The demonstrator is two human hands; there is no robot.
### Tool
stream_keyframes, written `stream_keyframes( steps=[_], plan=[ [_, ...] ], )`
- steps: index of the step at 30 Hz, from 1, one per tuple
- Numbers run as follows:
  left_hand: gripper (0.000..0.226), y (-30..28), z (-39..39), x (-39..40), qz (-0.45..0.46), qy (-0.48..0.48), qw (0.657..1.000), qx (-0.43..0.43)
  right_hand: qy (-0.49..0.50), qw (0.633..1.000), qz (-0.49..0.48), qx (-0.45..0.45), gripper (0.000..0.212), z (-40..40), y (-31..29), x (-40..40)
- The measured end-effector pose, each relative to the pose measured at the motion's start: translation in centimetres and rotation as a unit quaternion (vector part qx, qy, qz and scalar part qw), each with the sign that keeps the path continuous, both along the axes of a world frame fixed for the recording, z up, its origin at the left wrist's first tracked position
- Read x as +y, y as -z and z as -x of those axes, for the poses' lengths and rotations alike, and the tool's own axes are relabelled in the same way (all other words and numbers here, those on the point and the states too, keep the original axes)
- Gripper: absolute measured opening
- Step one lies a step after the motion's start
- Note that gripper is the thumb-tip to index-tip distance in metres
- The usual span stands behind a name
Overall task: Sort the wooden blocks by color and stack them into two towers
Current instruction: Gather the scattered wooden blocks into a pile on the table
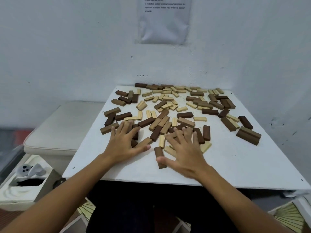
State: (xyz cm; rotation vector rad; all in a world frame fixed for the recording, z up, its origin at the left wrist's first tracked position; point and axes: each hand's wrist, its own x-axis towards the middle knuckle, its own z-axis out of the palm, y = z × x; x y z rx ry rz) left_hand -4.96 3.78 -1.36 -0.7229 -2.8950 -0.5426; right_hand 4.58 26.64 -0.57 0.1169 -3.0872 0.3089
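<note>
The wooden blocks lie scattered flat across the white desk, dark and pale mixed, long axes pointing every way. The left hand and right hand rest on the near blocks with fingers spread. At 8 o'clock, a white box holds a controller.

Soft, even, bluish light, faint shadows, slight overall softness, and wide-angle bending toward the edges.

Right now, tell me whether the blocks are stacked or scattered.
Scattered. The blocks lie loose and mixed across the table; no tower stands.
</note>
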Motion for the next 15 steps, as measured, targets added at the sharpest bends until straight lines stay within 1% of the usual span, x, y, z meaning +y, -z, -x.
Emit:
stream_keyframes(
  steps=[1, 3, 5, 7, 9, 11, 13, 15],
  plan=[
    [0.108, 0.0, 0.0, -0.3, 0.005, -0.003, 1.0, 0.003, -0.006, 1.0, -0.008, -0.019, 0.096, 0.0, 0.1, -0.2],
    [0.109, 0.0, 0.1, -0.7, 0.012, -0.01, 1.0, 0.006, -0.012, 1.0, 0.0, -0.028, 0.094, 0.4, -0.1, 0.3],
    [0.105, 0.0, 0.5, -1.0, 0.013, -0.021, 1.0, 0.011, -0.024, 0.999, 0.019, -0.011, 0.089, 0.8, -0.6, 1.5],
    [0.101, 0.0, 1.0, -1.3, 0.011, -0.037, 0.999, 0.016, -0.014, 0.999, 0.034, 0.029, 0.089, 1.2, -1.1, 3.5],
    [0.101, 0.0, 2.0, -1.6, 0.015, -0.053, 0.998, 0.013, 0.041, 0.996, 0.023, 0.071, 0.092, 2.0, -1.3, 6.8],
    [0.107, 0.0, 3.2, -1.8, 0.031, -0.069, 0.997, 0.009, 0.129, 0.988, -0.019, 0.08, 0.093, 3.2, -1.2, 10.9],
    [0.116, 0.1, 4.2, -2.0, 0.054, -0.086, 0.995, 0.001, 0.213, 0.974, -0.066, 0.036, 0.096, 4.5, -1.1, 14.7],
    [0.119, 0.3, 5.0, -1.7, 0.066, -0.095, 0.993, -0.008, 0.252, 0.964, -0.078, -0.019, 0.1, 5.6, -0.8, 17.0]
  ],
)
